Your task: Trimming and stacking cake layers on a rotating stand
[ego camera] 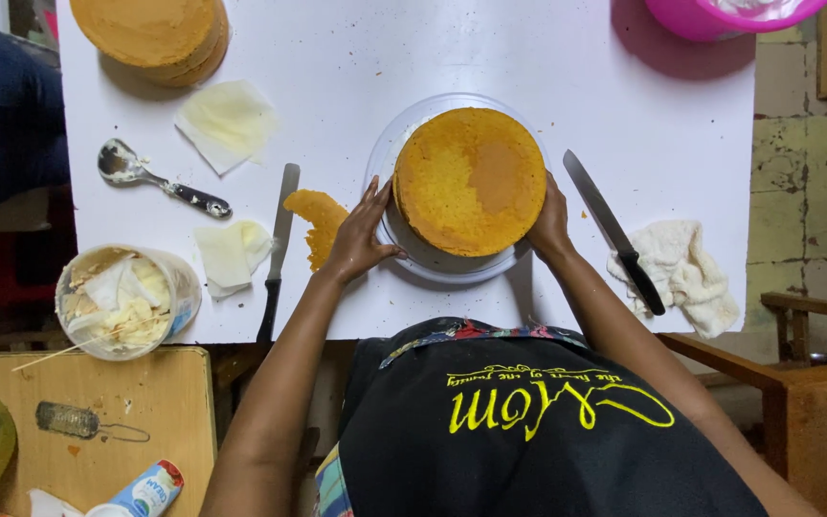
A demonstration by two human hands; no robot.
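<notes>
the left hand (pixel 361 235) is laid open, fingers spread, against the left edge of the round orange cake layer (pixel 471 180) and the clear plate (pixel 390 144) beneath it, at the centre of the frame. the right hand (pixel 549 225) is cupped loosely against the cake's right side. the plate is set on the white worktop (pixel 567 86). a long knife (pixel 613 230) is seen just right of the right hand, beside a crumpled white cloth (pixel 683 270). a second knife (pixel 278 251) and a cake offcut (pixel 318 225) are seen left of the left hand.
</notes>
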